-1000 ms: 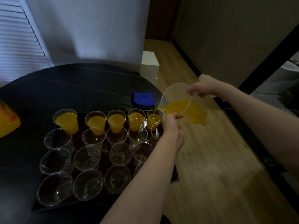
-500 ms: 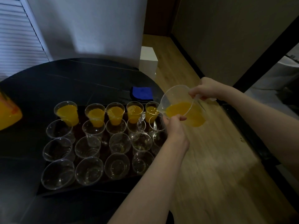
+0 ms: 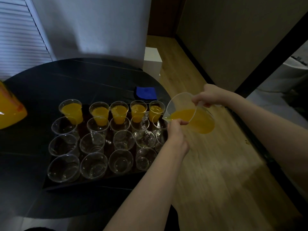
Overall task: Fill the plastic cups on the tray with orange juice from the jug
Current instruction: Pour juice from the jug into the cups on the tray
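— How far has it got?

— One row done, I'd say. The five cups (image 3: 119, 112) along the far edge of the tray (image 3: 93, 185) hold juice; the three rows nearer us look empty, fifteen or so, though the ones at the right edge are partly hidden behind the arm.

— And the jug?

— The jug (image 3: 191, 114) is just off the right edge of the tabletop (image 3: 75, 77), over the wooden floor (image 3: 216, 180), tipped with its spout toward the right end of the second row. It's about half full. The right hand (image 3: 210, 95) has its grip closed round the handle side at the rim. The left hand (image 3: 176, 132) is curled under the spout, touching the jug; its grip is partly closed, but whether it steadies the jug or holds the cup (image 3: 159, 121) below I cannot tell.

— Is it pouring?

— No stream that I can see. My guess is the end cup of the second row is next.

— Anything else about?

— A blue cloth (image 3: 145, 93) beyond the tray, and an orange container (image 3: 10, 107) at the left edge.
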